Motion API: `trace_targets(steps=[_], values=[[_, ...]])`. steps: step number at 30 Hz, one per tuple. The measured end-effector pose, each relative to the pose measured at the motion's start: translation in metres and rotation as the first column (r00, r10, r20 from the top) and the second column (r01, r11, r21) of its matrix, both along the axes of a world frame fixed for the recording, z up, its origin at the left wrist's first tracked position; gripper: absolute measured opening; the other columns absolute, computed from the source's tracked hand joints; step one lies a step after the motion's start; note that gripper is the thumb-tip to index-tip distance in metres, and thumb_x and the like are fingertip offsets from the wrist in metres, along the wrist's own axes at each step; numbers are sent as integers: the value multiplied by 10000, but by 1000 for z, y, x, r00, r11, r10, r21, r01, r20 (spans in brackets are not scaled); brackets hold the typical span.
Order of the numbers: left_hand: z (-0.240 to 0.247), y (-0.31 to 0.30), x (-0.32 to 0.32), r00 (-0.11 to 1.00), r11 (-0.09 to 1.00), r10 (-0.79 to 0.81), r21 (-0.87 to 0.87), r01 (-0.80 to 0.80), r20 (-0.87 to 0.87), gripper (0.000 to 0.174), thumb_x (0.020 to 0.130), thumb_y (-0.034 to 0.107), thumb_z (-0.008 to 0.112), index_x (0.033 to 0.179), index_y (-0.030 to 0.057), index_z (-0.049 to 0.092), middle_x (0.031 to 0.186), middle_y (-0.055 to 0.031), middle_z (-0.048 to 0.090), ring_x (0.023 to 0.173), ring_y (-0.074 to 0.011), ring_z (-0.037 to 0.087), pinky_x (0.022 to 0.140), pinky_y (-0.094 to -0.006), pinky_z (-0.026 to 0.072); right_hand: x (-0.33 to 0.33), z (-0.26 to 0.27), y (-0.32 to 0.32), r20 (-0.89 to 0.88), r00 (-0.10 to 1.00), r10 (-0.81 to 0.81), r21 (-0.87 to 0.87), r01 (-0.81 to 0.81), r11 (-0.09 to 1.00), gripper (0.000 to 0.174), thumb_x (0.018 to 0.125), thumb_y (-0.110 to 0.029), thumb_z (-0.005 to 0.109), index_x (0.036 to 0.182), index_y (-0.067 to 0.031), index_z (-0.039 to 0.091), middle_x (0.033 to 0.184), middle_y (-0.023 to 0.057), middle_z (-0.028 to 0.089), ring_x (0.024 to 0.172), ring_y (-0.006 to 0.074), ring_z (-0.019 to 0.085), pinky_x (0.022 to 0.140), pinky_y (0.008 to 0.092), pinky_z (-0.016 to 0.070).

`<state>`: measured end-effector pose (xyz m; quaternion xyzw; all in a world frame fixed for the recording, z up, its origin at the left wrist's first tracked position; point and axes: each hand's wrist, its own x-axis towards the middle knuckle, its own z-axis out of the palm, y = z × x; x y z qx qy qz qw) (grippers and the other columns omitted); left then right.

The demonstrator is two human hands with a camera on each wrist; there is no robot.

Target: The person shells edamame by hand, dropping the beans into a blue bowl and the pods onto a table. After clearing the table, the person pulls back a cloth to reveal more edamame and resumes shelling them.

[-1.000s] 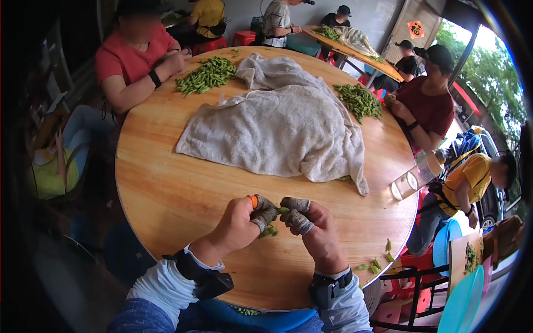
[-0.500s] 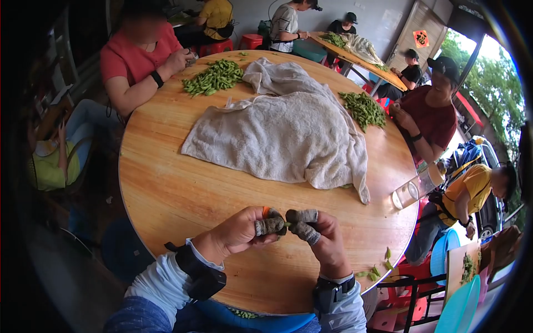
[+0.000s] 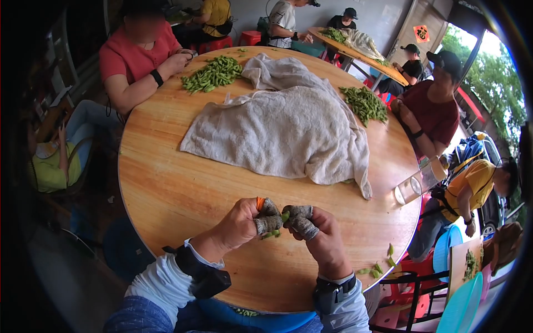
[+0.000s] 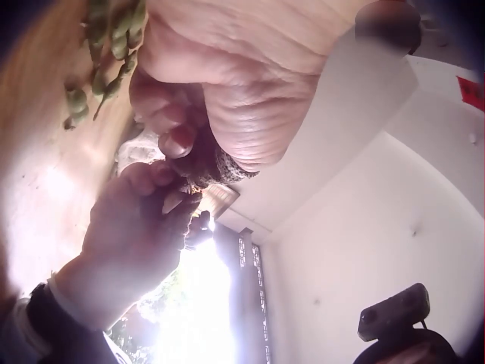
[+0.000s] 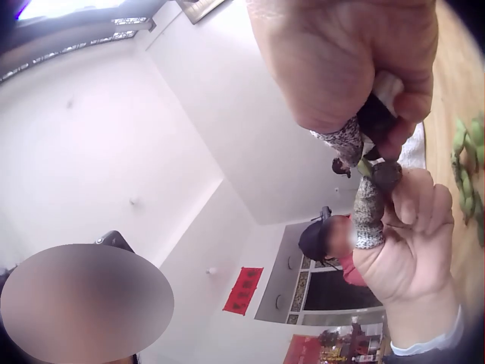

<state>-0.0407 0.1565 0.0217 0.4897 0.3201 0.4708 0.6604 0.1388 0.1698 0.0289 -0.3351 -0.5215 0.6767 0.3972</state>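
- Nearest: blue basin (image 3: 294, 321) at table (image 3: 166, 180) edge, green bits inside.
- Left hand (image 3: 244, 218): fingers together, thumb and index in knit covers, pinching one end of green pod (image 3: 285, 216).
- Right hand (image 3: 325, 231): fingers together, same covers, clamped on the pod's other end. So the pod sits between both hands, above the table.
- Step, my read: shelling, one pod mid-work. Next move calls for steady left pinch, right thumb pressing along the seam — too hard and the bean likely shoots off.
- Few pods (image 3: 270, 235) under left hand; can't tell if held or lying.
- Stray pods (image 3: 377, 270) at near right rim.
- Farther: rumpled towel (image 3: 283, 133) mid-table, clear container (image 3: 416, 182) to its right.
- Far: left pile (image 3: 214, 74), right pile (image 3: 365, 105) — unshelled, looks like plenty left.
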Motion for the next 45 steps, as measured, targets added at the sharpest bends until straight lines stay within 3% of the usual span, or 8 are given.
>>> trace_targets(steps=[19, 22, 23, 26, 29, 34, 41, 45], values=[[-6, 2, 1, 990, 999, -22, -40, 17, -137, 93, 745, 76, 599, 749, 9, 535, 637, -6, 554, 580, -58, 485, 524, -198, 383, -1, -7, 2, 27, 1000, -5, -71, 7, 997, 121, 775, -102, 541, 865, -26, 571, 746, -7, 571, 637, 41, 461, 565, 172, 351], [5, -6, 15, 843, 944, 255, 312, -110, -474, 145, 731, 106, 613, 778, 1, 526, 639, -62, 568, 565, -138, 537, 511, -257, 415, 1, -9, 4, 24, 999, -28, -90, 30, 996, 116, 781, -57, 521, 883, -22, 563, 778, -32, 557, 664, 27, 445, 582, 166, 343], [2, -6, 14, 651, 874, 386, 484, -32, -653, 160, 726, 122, 599, 794, 1, 520, 640, -124, 560, 567, -246, 557, 514, -325, 433, 1, -9, 3, 35, 999, -33, -71, 35, 997, 118, 779, -50, 519, 884, -20, 563, 782, -29, 559, 670, 30, 450, 589, 168, 351], [0, -5, 14, 480, 728, 560, 678, 105, -676, 153, 724, 128, 580, 809, 14, 525, 658, -153, 551, 589, -314, 545, 535, -359, 437, -1, -8, 2, 21, 999, -25, -12, 26, 1000, 128, 794, -46, 514, 907, 1, 552, 805, -10, 567, 721, 48, 482, 658, 182, 387], [-9, -3, 16, 655, 741, 509, 671, -3, -559, 107, 757, 99, 533, 819, 12, 521, 650, -128, 552, 569, -261, 555, 529, -333, 438, -3, -6, 0, -59, 998, -30, 18, 31, 999, 126, 801, -59, 524, 907, 3, 550, 812, -1, 571, 733, 55, 492, 675, 186, 393], [-7, -8, 21, 942, 951, 270, 207, -229, -198, 74, 818, 60, 463, 805, 6, 512, 621, -16, 523, 583, -82, 513, 523, -229, 420, -5, -6, -2, -138, 990, 28, 80, -17, 997, 140, 800, -76, 547, 913, 7, 548, 828, 14, 573, 762, 77, 514, 707, 209, 412], [10, -6, 13, 920, 968, 247, 128, -217, -306, 66, 764, -19, 516, 828, -38, 515, 708, -50, 568, 635, -73, 533, 559, -215, 450, -6, -16, -2, 33, 997, -65, 218, 56, 974, 142, 798, -51, 544, 914, 31, 538, 837, 26, 569, 750, 71, 503, 689, 215, 419], [-4, -2, 12, 939, 968, 229, 160, -193, -255, 30, 771, -3, 502, 795, -20, 508, 659, -37, 546, 574, -65, 505, 497, -202, 411, -6, -4, -6, 287, 924, -252, 532, 65, 844, 185, 658, 48, 536, 838, 8, 553, 730, 144, 556, 662, 234, 549, 607, 296, 428]])
